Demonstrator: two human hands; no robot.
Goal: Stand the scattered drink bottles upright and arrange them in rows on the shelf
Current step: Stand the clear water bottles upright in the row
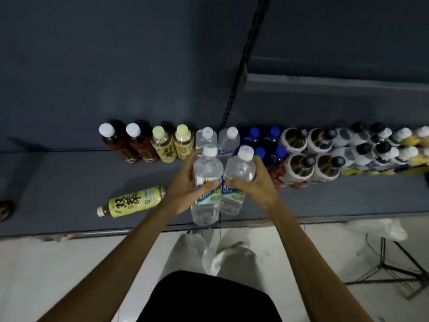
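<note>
My left hand [185, 185] grips a clear water bottle [206, 173] with a white cap, held upright above the front of the grey shelf [69, 177]. Right beside it, my right hand [253, 184] grips a second clear water bottle [239, 170]. The two bottles touch side by side. Behind them stand two more clear bottles [218, 138] in the back row. A yellow-labelled tea bottle [132, 202] lies on its side at the front left, cap pointing left.
The back row holds two dark tea bottles [125, 145], two yellow tea bottles [171, 145], blue-capped bottles [267, 140] and several white-wrapped bottles [325, 147] to the right. A dark bottle [5, 209] lies at the far left edge. A stand [394, 270] is on the floor.
</note>
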